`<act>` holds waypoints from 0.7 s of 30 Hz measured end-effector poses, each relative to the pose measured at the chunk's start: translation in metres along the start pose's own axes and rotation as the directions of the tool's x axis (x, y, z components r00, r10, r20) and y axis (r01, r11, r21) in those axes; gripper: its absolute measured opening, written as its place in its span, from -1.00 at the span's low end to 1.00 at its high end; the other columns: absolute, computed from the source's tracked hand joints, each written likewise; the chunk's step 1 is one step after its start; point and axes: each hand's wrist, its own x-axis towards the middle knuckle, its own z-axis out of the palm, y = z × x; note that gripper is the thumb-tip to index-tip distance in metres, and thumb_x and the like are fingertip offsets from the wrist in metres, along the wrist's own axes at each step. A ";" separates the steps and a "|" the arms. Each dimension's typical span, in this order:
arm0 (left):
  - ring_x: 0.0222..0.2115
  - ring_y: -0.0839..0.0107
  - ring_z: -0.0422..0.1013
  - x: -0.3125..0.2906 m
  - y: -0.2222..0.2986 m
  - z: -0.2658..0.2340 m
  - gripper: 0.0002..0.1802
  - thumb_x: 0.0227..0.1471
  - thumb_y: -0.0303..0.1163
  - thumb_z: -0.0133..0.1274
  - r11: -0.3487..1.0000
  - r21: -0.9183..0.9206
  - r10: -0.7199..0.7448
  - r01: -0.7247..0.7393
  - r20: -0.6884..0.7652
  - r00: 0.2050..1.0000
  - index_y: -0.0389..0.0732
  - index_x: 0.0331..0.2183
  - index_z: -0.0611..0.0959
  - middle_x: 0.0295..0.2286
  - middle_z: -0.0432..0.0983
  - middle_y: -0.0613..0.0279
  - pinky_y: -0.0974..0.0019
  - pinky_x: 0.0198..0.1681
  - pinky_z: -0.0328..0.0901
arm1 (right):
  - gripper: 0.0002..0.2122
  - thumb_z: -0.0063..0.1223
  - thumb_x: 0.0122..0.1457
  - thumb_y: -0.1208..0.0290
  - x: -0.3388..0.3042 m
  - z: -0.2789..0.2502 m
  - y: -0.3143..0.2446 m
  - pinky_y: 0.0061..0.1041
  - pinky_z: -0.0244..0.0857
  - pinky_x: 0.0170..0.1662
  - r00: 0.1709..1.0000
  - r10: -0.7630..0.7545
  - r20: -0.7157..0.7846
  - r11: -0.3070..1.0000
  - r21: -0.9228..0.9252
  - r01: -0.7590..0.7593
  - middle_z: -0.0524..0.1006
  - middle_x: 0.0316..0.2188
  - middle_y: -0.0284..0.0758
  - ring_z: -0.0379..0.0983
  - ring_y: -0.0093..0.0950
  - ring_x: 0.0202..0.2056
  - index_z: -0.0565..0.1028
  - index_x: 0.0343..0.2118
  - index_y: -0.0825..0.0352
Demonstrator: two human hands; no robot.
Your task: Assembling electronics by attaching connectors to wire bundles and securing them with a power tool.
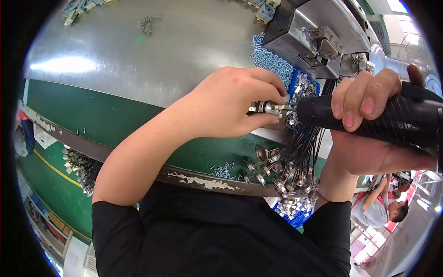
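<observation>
light: bright, from overhead and the right | glare: white streak on the steel table [138,51], blown-out window [397,7] top right | shadows: soft | blur: slight at hands | edges: fisheye bend, black vignette

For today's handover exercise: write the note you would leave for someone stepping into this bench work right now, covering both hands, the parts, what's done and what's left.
Left hand: pinches a small round silver metal fitting at the driver's tip.
Right hand: grips the black ribbed power screwdriver, held level.
Parts: bundle of black-wired metal fittings hangs off the table edge; pale blue screws lie beside a blue tray of silver pieces.
Done: fitting and driver are lined up.
Left: whether the screw is seated cannot be told.
</observation>
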 end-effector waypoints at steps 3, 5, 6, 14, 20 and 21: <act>-0.17 0.17 0.64 -0.005 -0.002 -0.001 -0.71 -0.03 -0.37 0.39 1.000 0.010 -0.030 0.030 0.002 1.000 -0.23 -0.20 0.78 -0.12 0.69 0.21 0.18 -0.09 0.52 | 0.13 -0.05 0.07 -0.63 0.000 0.007 0.007 -0.46 0.28 -0.45 1.000 -0.024 0.005 1.000 0.007 0.024 0.38 -0.37 -0.38 0.32 -0.56 -0.56 0.15 0.42 0.35; -0.15 0.21 0.63 -0.005 -0.003 0.001 -0.72 0.03 -0.28 0.35 0.999 0.003 -0.042 0.042 0.007 0.999 -0.20 -0.21 0.79 -0.12 0.68 0.30 0.17 -0.08 0.50 | 0.13 -0.04 0.07 -0.63 -0.001 0.009 0.008 -0.46 0.29 -0.45 1.000 -0.031 0.004 1.000 -0.002 0.031 0.38 -0.37 -0.38 0.32 -0.56 -0.56 0.15 0.42 0.35; -0.15 0.21 0.63 -0.005 -0.003 0.001 -0.72 0.03 -0.28 0.35 0.999 0.001 -0.042 0.042 0.007 0.999 -0.20 -0.21 0.79 -0.12 0.68 0.30 0.17 -0.08 0.50 | 0.13 -0.04 0.07 -0.63 -0.001 0.009 0.009 -0.46 0.29 -0.45 0.999 -0.033 -0.002 0.999 0.005 0.033 0.38 -0.37 -0.38 0.32 -0.56 -0.56 0.15 0.42 0.35; -0.15 0.21 0.63 -0.004 -0.002 0.002 -0.72 0.04 -0.28 0.34 0.999 0.005 -0.041 0.041 0.011 0.999 -0.20 -0.21 0.79 -0.12 0.68 0.30 0.16 -0.08 0.50 | 0.11 -0.05 0.09 -0.63 -0.003 0.007 0.013 -0.47 0.28 -0.46 0.997 -0.052 -0.053 0.996 0.068 0.056 0.38 -0.38 -0.38 0.32 -0.57 -0.57 0.15 0.41 0.35; -0.14 0.20 0.63 -0.005 -0.002 0.001 -0.71 0.04 -0.28 0.35 0.999 0.007 -0.036 0.036 0.001 0.999 -0.20 -0.20 0.79 -0.12 0.68 0.28 0.16 -0.08 0.51 | 0.10 -0.06 0.09 -0.62 -0.005 0.007 0.016 -0.48 0.28 -0.47 0.994 -0.067 -0.091 0.990 0.117 0.077 0.38 -0.39 -0.39 0.32 -0.58 -0.58 0.15 0.40 0.35; -0.14 0.20 0.63 -0.005 -0.002 0.000 -0.71 0.04 -0.29 0.35 0.999 0.012 -0.038 0.038 0.003 0.999 -0.20 -0.20 0.79 -0.12 0.68 0.28 0.16 -0.07 0.51 | 0.10 -0.06 0.10 -0.62 -0.005 0.007 0.017 -0.48 0.28 -0.47 0.993 -0.069 -0.097 0.989 0.126 0.081 0.38 -0.39 -0.39 0.32 -0.58 -0.58 0.15 0.40 0.35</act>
